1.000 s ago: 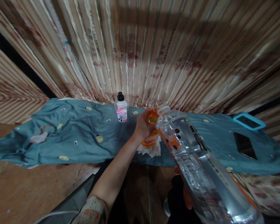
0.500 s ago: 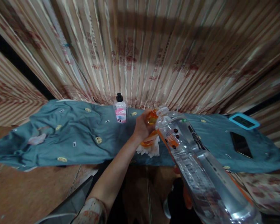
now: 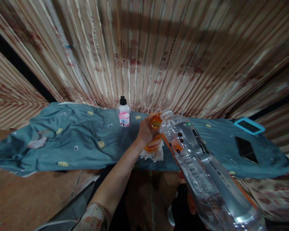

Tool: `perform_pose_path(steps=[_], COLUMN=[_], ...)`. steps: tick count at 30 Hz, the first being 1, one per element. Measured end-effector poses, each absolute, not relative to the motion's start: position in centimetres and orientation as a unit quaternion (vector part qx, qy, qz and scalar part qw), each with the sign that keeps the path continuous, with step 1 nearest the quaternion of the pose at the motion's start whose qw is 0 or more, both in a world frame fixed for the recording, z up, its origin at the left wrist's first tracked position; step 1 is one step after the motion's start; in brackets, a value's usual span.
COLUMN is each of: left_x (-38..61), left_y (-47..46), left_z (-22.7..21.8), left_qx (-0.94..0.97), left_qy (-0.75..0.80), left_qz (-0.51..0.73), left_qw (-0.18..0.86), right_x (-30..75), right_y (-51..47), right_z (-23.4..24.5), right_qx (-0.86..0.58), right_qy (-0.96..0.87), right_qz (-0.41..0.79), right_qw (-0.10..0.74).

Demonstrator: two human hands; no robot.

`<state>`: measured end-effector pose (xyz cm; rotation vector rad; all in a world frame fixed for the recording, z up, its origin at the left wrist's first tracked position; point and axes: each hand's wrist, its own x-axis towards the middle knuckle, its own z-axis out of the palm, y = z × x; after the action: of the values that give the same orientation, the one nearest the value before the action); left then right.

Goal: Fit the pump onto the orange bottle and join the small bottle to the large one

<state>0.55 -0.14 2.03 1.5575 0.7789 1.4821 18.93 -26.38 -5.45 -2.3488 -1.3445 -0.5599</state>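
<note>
My left hand (image 3: 146,131) is wrapped round the upper part of an orange bottle (image 3: 153,145), which stands on a white tissue (image 3: 156,155). A large clear plastic bottle (image 3: 202,166) with an orange-printed label lies tilted across the right side, its mouth meeting the orange bottle's top. From beneath, my right hand (image 3: 191,202) supports the large bottle; only parts of its fingers show, the rest being hidden behind the plastic. Whether liquid is passing between the two mouths I cannot tell.
A clear bottle with a black cap and pink label (image 3: 124,115) stands left of my left hand. A blue-framed digital display (image 3: 249,125) and a dark phone (image 3: 246,149) lie at the right. Crumpled tissue (image 3: 37,142) rests on the green cloth (image 3: 86,134); a pleated curtain (image 3: 144,57) hangs behind.
Almost nothing differs. The whole scene has shifted very slightly left in the view, and both hands keep their hold with the bottle mouths together.
</note>
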Motion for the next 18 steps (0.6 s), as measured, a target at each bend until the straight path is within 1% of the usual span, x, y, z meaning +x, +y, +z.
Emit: perform_pose_path(steps=[10,18], left_x=[0.39,0.46], left_y=[0.0,-0.06], left_z=[1.98,1.9], left_qx=[0.637,0.626], left_qy=[0.314,0.308], left_qz=[0.588,0.59], left_qw=[0.387,0.406], right_x=[19.36,19.31], right_y=[-27.14,-27.1], right_z=[-4.7,-4.9], right_qx=[-0.835,-0.833], right_qy=[-0.489,-0.485], right_qz=[-0.188,-0.198], right_qw=[0.171,0.179])
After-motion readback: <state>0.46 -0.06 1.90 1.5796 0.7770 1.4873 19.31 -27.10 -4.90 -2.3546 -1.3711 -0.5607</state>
